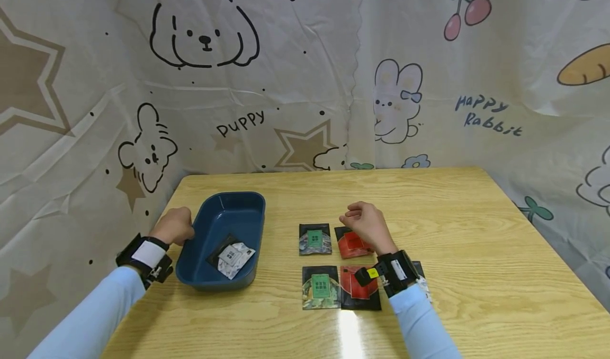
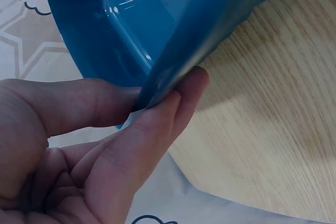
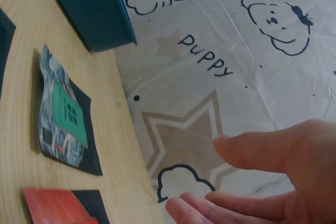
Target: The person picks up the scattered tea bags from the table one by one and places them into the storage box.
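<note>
My left hand [image 1: 174,226] pinches the left rim of a blue plastic basin [image 1: 229,203], thumb inside the wall and fingers outside, as the left wrist view shows. In the basin lie packets [image 1: 233,258], a white-and-grey one over a dark one. My right hand [image 1: 367,224] hovers above the table with relaxed fingers and nothing between them. Under it is a red-and-black packet [image 1: 350,245], partly covered by the hand. Beside that lies a packet with a green label [image 1: 314,239]. Nearer are another green-labelled packet [image 1: 321,288] and a second red-and-black one [image 1: 359,290].
Another packet [image 1: 419,269] is mostly hidden behind my right wrist. Everything stands on a light wooden table [image 1: 476,232]. A printed cloth [image 1: 295,83] hangs along the table's back and sides.
</note>
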Demonstrator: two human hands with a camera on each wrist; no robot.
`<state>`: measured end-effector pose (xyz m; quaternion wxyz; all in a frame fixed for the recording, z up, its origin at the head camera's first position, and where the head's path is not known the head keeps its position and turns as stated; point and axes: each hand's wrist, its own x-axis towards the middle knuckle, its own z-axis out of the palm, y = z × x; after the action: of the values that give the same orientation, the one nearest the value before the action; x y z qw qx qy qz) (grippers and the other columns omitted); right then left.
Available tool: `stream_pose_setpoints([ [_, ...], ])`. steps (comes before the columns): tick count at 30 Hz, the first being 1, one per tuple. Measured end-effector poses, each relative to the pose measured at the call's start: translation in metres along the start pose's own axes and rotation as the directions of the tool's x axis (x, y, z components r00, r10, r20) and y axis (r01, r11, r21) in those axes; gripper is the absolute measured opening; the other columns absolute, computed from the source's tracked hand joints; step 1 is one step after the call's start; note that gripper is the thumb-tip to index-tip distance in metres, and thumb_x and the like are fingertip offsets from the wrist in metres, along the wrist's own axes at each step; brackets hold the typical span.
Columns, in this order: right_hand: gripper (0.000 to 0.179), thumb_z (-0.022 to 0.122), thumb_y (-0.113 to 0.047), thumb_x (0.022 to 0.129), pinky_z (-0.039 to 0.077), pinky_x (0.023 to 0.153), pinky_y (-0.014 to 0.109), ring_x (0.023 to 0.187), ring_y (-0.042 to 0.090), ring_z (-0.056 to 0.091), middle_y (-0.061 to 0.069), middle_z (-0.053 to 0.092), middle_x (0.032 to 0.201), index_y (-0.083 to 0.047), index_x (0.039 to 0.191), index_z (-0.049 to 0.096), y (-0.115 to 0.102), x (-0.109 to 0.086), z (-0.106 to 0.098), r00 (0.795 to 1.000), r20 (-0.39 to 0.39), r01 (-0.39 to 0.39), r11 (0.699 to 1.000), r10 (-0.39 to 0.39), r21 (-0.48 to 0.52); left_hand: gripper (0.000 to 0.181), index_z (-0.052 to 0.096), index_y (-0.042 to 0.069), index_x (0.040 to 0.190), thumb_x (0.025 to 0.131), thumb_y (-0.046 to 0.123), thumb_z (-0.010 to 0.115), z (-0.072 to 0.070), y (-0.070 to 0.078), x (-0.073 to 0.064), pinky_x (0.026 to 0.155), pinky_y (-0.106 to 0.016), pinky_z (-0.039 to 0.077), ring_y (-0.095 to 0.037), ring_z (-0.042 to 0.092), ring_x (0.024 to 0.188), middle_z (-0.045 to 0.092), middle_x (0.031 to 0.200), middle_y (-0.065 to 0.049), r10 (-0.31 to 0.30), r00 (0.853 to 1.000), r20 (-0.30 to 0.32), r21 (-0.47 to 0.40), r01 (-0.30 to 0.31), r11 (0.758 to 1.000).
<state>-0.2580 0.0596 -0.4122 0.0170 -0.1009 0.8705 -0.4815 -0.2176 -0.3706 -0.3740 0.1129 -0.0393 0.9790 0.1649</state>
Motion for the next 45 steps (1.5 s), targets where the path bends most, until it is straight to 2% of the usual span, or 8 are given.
stream_pose_setpoints([
  [20, 0.05, 0.071, -0.022, 0.087, 0.052, 0.075, 0.042, 0.089, 0.032, 0.064, 0.022, 0.065, 0.105, 0.01, 0.123, 0.056, 0.015, 0.006, -0.01, 0.995, 0.0, -0.099, 0.983, 0.1, -0.158, 0.035, 0.035, 0.014, 0.052, 0.072, -0.009, 0.052, -0.003, -0.004, -0.001, 0.042, -0.022, 0.03, -0.008, 0.03, 0.042, 0.028, 0.049, 0.006, -0.008, 1.0, 0.003, 0.011, 0.007, 1.0],
  [23, 0.052, 0.072, -0.022, 0.087, 0.051, 0.073, 0.041, 0.082, 0.028, 0.063, 0.021, 0.065, 0.102, 0.012, 0.122, 0.056, 0.02, 0.007, -0.011, 0.994, -0.002, -0.109, 0.972, 0.111, -0.207, 0.035, 0.036, 0.014, 0.052, 0.073, -0.009, 0.053, -0.004, -0.003, -0.001, 0.042, -0.022, 0.03, -0.008, 0.031, 0.042, 0.029, 0.049, 0.006, -0.009, 1.0, 0.005, 0.008, 0.009, 1.0],
  [25, 0.052, 0.073, -0.023, 0.086, 0.049, 0.067, 0.037, 0.071, 0.023, 0.06, 0.017, 0.065, 0.092, 0.013, 0.121, 0.057, 0.023, 0.008, -0.011, 0.992, -0.004, -0.123, 0.964, 0.126, -0.237, 0.034, 0.037, 0.013, 0.053, 0.073, -0.009, 0.053, -0.005, -0.003, -0.001, 0.042, -0.022, 0.031, -0.009, 0.032, 0.042, 0.03, 0.05, 0.005, -0.014, 1.0, 0.008, 0.004, 0.014, 1.0],
  [27, 0.047, 0.073, -0.022, 0.086, 0.043, 0.058, 0.031, 0.059, 0.018, 0.052, 0.012, 0.061, 0.076, 0.013, 0.113, 0.06, 0.025, 0.008, -0.012, 0.991, -0.001, -0.132, 0.955, 0.136, -0.266, 0.033, 0.038, 0.013, 0.054, 0.073, -0.009, 0.053, -0.005, -0.003, 0.0, 0.042, -0.022, 0.031, -0.009, 0.033, 0.042, 0.032, 0.05, 0.005, -0.017, 1.0, 0.011, 0.005, 0.017, 1.0],
  [29, 0.036, 0.074, -0.022, 0.085, 0.034, 0.051, 0.027, 0.05, 0.014, 0.041, 0.005, 0.049, 0.061, 0.011, 0.093, 0.063, 0.028, 0.008, -0.011, 0.99, 0.012, -0.132, 0.945, 0.142, -0.299, 0.032, 0.038, 0.012, 0.054, 0.074, -0.009, 0.053, -0.005, -0.002, 0.0, 0.042, -0.022, 0.031, -0.009, 0.033, 0.042, 0.032, 0.05, 0.005, -0.02, 1.0, 0.012, 0.006, 0.02, 1.0],
  [33, 0.037, 0.075, -0.023, 0.084, 0.029, 0.049, 0.026, 0.051, 0.015, 0.035, 0.001, 0.036, 0.059, -0.003, 0.066, 0.049, 0.03, 0.005, -0.009, 0.987, 0.034, -0.135, 0.924, 0.157, -0.357, 0.032, 0.039, 0.012, 0.054, 0.074, -0.009, 0.053, -0.005, -0.002, 0.002, 0.043, -0.023, 0.033, -0.009, 0.034, 0.043, 0.032, 0.05, 0.005, -0.027, 1.0, 0.01, 0.01, 0.027, 1.0],
  [36, 0.038, 0.075, -0.024, 0.083, 0.032, 0.052, 0.029, 0.057, 0.019, 0.039, 0.004, 0.04, 0.064, -0.005, 0.066, 0.046, 0.032, 0.003, -0.006, 0.987, 0.037, -0.13, 0.906, 0.159, -0.403, 0.033, 0.038, 0.013, 0.054, 0.074, -0.009, 0.053, -0.005, 0.0, 0.002, 0.043, -0.023, 0.034, -0.009, 0.034, 0.043, 0.031, 0.05, 0.005, -0.025, 1.0, 0.009, 0.01, 0.025, 1.0],
  [45, 0.037, 0.077, -0.028, 0.082, 0.035, 0.061, 0.036, 0.071, 0.027, 0.045, 0.013, 0.052, 0.074, -0.003, 0.065, 0.055, 0.032, 0.002, 0.005, 0.992, 0.028, -0.092, 0.859, 0.123, -0.504, 0.035, 0.037, 0.014, 0.052, 0.073, -0.009, 0.053, -0.003, 0.003, -0.002, 0.042, -0.022, 0.034, -0.009, 0.035, 0.041, 0.031, 0.047, 0.006, -0.008, 1.0, 0.0, 0.011, 0.008, 1.0],
])
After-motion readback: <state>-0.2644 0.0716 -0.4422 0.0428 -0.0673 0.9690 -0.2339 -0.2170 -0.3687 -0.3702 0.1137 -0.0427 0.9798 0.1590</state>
